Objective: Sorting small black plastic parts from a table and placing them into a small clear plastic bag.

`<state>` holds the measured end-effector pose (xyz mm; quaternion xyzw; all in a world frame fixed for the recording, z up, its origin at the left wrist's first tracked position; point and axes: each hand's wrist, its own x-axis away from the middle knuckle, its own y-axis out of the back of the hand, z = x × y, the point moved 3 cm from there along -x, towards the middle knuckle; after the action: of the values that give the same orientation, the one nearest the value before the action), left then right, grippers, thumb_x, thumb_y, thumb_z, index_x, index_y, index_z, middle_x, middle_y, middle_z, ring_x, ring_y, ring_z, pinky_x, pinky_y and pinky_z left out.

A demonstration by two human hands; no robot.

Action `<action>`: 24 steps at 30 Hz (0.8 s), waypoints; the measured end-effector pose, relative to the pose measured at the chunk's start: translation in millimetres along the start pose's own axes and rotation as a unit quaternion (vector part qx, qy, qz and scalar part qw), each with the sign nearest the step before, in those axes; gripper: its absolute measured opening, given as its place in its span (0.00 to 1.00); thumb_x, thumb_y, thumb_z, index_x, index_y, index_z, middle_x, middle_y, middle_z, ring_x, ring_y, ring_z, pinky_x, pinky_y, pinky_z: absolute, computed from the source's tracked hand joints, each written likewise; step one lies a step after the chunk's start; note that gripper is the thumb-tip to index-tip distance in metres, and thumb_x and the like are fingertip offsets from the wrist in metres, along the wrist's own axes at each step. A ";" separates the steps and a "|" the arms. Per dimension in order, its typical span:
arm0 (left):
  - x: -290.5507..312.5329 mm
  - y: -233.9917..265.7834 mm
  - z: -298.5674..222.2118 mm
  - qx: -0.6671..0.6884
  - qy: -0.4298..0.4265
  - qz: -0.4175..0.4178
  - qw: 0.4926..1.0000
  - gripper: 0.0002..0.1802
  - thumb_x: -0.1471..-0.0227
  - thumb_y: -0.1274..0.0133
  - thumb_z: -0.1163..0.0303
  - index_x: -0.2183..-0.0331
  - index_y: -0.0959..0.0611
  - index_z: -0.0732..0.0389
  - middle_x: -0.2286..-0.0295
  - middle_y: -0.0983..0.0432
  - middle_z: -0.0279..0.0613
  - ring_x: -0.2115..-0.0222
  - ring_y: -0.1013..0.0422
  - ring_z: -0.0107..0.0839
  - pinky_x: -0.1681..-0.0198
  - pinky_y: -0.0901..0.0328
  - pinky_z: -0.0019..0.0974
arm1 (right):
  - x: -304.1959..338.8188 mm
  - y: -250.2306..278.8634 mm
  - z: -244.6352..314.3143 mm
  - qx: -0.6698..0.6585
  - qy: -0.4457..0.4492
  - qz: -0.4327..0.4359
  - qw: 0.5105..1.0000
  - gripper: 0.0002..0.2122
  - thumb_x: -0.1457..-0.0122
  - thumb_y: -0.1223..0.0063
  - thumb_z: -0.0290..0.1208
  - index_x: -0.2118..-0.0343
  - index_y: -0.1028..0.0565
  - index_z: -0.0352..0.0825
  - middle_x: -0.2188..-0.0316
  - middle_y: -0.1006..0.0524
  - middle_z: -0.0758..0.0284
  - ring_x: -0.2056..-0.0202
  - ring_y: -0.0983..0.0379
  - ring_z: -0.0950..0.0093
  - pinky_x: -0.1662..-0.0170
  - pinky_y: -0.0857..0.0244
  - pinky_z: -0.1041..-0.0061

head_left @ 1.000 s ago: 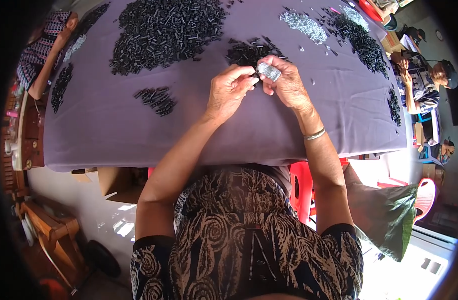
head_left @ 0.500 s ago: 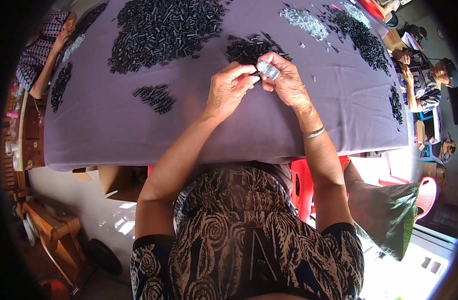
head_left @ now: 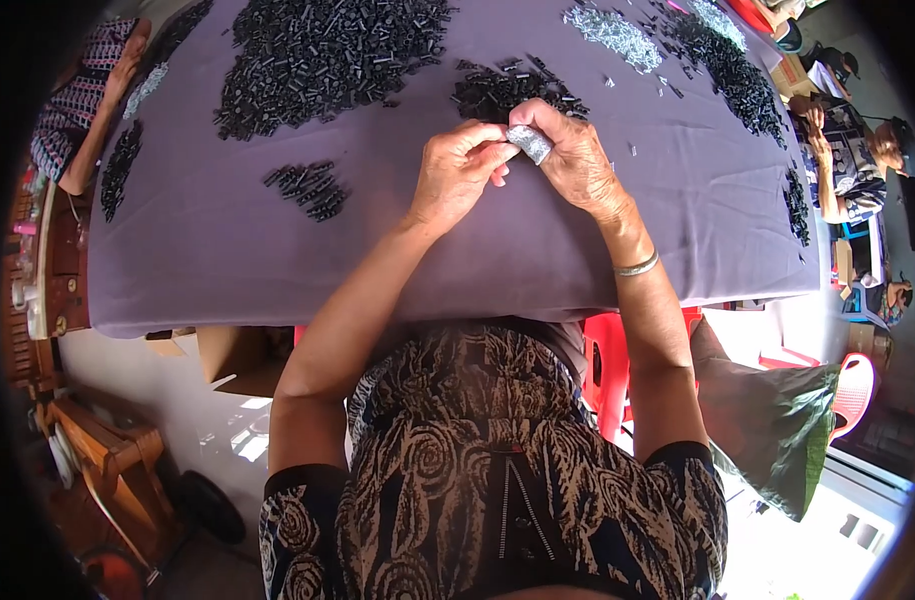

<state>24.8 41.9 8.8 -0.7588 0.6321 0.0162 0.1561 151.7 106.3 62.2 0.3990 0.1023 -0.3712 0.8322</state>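
Observation:
Above the near half of a cloth-covered table, my left hand (head_left: 452, 178) and my right hand (head_left: 575, 165) meet at the fingertips. The fingers of both are closed in a pinch, and whatever lies between them is hidden. A silvery-grey band (head_left: 530, 143) sits at my right forefinger; whether it is wrapped round the finger or held, I cannot tell. Just beyond my hands is a small heap of short black tubular parts (head_left: 508, 90). Several more black parts (head_left: 313, 190) lie in rows to the left of my left hand.
A large heap of black parts (head_left: 328, 65) covers the far left of the purple-grey tablecloth (head_left: 398, 285). Small clear or silvery pieces (head_left: 618, 40) and another black heap (head_left: 733, 80) lie far right. People sit at both sides. A red chair (head_left: 606, 375) stands below the near edge.
My fingertips have closed together, and the dark piece seen between them before is now hidden. The silvery band has turned and shifted slightly left with my right hand.

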 end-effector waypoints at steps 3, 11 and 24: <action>-2.3 -0.1 -7.6 0.040 0.081 0.076 0.993 0.08 0.51 0.47 0.77 0.66 0.21 0.70 0.76 0.28 0.38 0.78 0.32 0.23 0.74 0.34 0.27 | -2.8 6.8 6.7 0.002 -0.012 0.027 1.000 0.05 0.46 0.49 0.24 0.68 0.33 0.34 0.76 0.27 0.62 0.73 0.29 0.63 0.68 0.35 0.73; 0.9 -7.9 -2.3 0.039 0.017 0.026 0.999 0.08 0.51 0.47 0.79 0.66 0.22 0.70 0.74 0.29 0.38 0.78 0.31 0.24 0.72 0.32 0.28 | 6.6 -2.8 -9.0 -0.080 -0.061 -0.019 0.995 0.06 0.46 0.48 0.24 0.67 0.32 0.34 0.74 0.28 0.69 0.70 0.30 0.77 0.65 0.34 0.77; -1.0 -7.9 -14.3 -0.039 -0.098 -0.047 0.993 0.07 0.54 0.44 0.79 0.68 0.21 0.66 0.76 0.32 0.33 0.77 0.32 0.20 0.75 0.34 0.23 | 13.0 0.5 -27.7 -0.406 -0.265 -0.067 0.872 0.23 0.40 0.62 0.51 0.73 0.30 0.31 0.83 0.34 0.70 0.84 0.47 0.85 0.82 0.50 0.85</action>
<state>29.7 40.4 24.2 -0.7882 0.5760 0.1076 0.1882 164.7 120.1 38.1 -0.0957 0.0459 -0.4438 0.8898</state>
